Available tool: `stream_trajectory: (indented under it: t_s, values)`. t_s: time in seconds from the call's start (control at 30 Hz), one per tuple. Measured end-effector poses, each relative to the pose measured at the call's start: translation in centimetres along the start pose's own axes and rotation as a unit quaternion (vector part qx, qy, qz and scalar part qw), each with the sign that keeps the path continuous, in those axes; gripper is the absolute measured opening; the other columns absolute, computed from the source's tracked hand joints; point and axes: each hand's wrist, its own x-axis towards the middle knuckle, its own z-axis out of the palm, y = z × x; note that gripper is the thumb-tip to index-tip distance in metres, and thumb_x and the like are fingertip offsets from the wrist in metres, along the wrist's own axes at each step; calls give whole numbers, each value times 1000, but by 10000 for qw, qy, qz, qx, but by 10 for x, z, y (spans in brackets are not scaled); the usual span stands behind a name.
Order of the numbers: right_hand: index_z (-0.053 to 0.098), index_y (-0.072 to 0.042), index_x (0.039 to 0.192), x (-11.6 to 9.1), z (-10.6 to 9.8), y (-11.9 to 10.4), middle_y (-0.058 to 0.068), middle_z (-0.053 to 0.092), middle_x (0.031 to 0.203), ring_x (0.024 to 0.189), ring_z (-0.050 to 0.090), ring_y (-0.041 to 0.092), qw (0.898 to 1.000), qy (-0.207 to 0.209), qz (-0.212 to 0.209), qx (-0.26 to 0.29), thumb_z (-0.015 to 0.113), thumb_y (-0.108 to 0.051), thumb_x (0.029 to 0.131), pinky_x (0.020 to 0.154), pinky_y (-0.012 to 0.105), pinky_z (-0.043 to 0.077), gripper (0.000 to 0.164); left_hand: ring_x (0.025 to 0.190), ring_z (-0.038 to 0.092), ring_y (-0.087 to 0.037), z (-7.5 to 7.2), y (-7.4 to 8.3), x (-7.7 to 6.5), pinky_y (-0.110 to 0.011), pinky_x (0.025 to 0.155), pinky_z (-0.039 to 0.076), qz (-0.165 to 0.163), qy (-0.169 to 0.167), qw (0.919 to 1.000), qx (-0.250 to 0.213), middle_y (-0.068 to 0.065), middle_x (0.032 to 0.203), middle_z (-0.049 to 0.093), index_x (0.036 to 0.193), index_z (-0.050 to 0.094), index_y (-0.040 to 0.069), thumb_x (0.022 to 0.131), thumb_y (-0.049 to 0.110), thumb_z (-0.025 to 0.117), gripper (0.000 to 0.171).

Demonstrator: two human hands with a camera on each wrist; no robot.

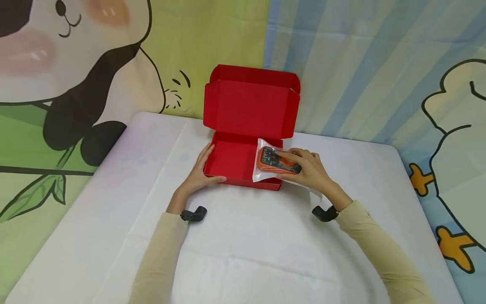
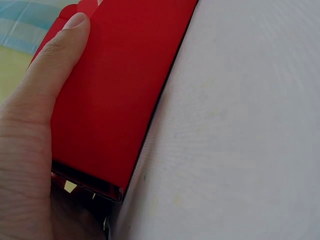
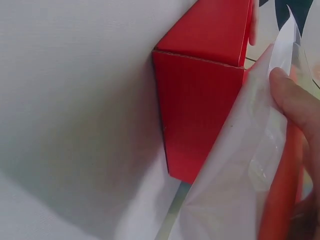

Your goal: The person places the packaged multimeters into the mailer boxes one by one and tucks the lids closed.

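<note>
An open red cardboard box [image 1: 235, 158] stands on the table with its lid [image 1: 250, 107] raised at the back. My left hand [image 1: 197, 175] holds the box's front left corner; the left wrist view shows the thumb lying on the front wall [image 2: 120, 90]. In my right hand [image 1: 309, 169] is an orange multimeter [image 1: 271, 158] with a black face, inside a clear plastic bag [image 1: 259, 174]. It is held above the right side of the box, tilted. The right wrist view shows the thumb pressing the bag [image 3: 240, 150] near the box's right wall [image 3: 195, 110].
A white cloth covers the table [image 1: 243, 253]. Behind it hangs a printed curtain [image 1: 341, 63] with cartoon animals. A black wrist camera [image 1: 194, 214] is on the left wrist and another black camera [image 1: 325, 213] on the right.
</note>
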Motion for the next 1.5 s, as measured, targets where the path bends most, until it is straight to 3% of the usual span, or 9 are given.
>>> stream_trajectory:
  t_s: [0.13,0.23,0.53,0.87,1.1,1.5]
  values:
    - [54,-26,140,5,1,-3,17,50,135,119,47,33,9999,-63,15,-83,82,-43,76,95,54,33,73,148,9,-26,4,-23,7,-61,111,28,10,80,10000,7,8,163,1,158,12,28,78,19,81,106]
    - [52,-27,142,8,2,-6,17,49,137,121,45,33,9998,-149,48,-129,82,-44,76,97,54,32,74,147,11,-22,6,-28,7,-59,111,31,21,119,9999,16,14,162,2,157,13,33,77,24,82,106]
    - [53,-28,141,22,5,-15,17,50,136,121,46,33,9996,-179,59,-206,82,-46,75,97,56,32,74,147,13,-21,3,-25,8,-59,111,30,68,210,9997,76,17,161,4,156,14,37,77,29,83,104]
    - [53,-30,141,36,11,-25,15,52,134,122,45,33,9991,-239,-18,-356,80,-49,76,96,54,31,72,145,16,-21,2,-26,10,-54,107,39,107,192,9997,55,17,161,5,156,15,35,76,32,83,106]
    - [52,-31,141,43,15,-32,16,51,135,121,45,35,9980,-337,-52,-524,78,-52,76,96,55,30,73,144,17,-22,3,-27,8,-55,104,43,35,270,9996,8,15,161,7,155,16,39,73,35,84,107]
    - [54,-31,140,54,24,-44,16,51,135,122,44,35,9960,-459,-222,-734,77,-53,77,99,55,30,71,145,16,-23,5,-29,9,-54,106,40,177,266,9995,23,13,161,7,156,16,37,73,36,85,108]
